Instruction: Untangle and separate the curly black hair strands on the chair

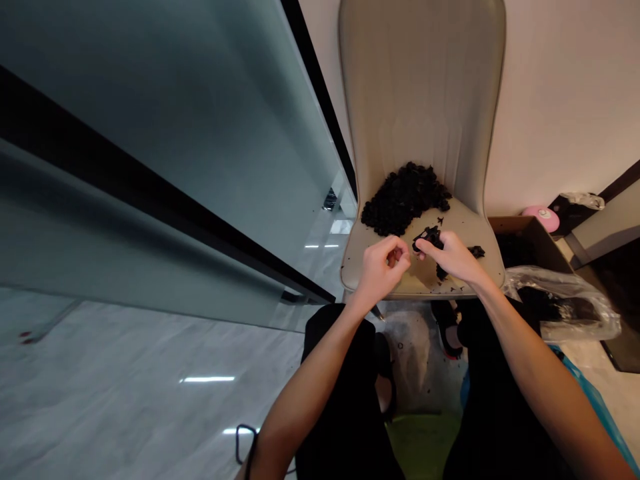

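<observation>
A heap of crinkled black pieces (404,199), perhaps dried fungus, lies on a beige chair seat (420,277) below its tall backrest (420,80). My right hand (450,257) is shut on a small black piece (428,237) just below the heap. A few loose scraps (476,251) lie near that hand on the seat. My left hand (384,267) hovers over the seat's front, close to the right hand. Its fingers are curled together, and I cannot tell whether they pinch something small.
A glass-topped table with a black edge (200,200) runs along the left. To the right stand a cardboard box (525,243) and a clear plastic bag (560,303) with dark contents. A pink round object (541,218) sits beyond the box. Marble floor lies below.
</observation>
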`<action>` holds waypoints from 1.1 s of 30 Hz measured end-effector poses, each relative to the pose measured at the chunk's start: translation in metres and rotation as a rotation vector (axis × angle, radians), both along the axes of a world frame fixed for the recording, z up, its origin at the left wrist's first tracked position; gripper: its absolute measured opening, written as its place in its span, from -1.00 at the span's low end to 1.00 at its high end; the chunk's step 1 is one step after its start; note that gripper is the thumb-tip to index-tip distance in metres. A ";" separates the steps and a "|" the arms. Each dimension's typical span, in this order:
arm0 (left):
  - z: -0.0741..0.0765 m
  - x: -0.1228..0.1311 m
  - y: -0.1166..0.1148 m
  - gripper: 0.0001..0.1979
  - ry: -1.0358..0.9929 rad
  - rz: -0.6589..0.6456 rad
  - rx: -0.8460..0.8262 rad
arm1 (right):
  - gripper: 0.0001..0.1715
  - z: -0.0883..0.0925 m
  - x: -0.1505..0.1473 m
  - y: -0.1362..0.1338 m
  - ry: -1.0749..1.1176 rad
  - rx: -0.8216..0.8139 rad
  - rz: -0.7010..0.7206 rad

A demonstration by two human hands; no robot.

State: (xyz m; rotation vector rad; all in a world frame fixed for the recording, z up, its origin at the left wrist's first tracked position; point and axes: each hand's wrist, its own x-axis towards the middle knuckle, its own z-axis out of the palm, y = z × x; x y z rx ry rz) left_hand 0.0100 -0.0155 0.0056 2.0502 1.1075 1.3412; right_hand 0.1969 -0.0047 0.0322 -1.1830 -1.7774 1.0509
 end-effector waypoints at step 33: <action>0.009 -0.004 -0.009 -0.83 0.050 0.089 0.117 | -0.42 -0.010 -0.020 -0.005 0.048 -0.096 -0.051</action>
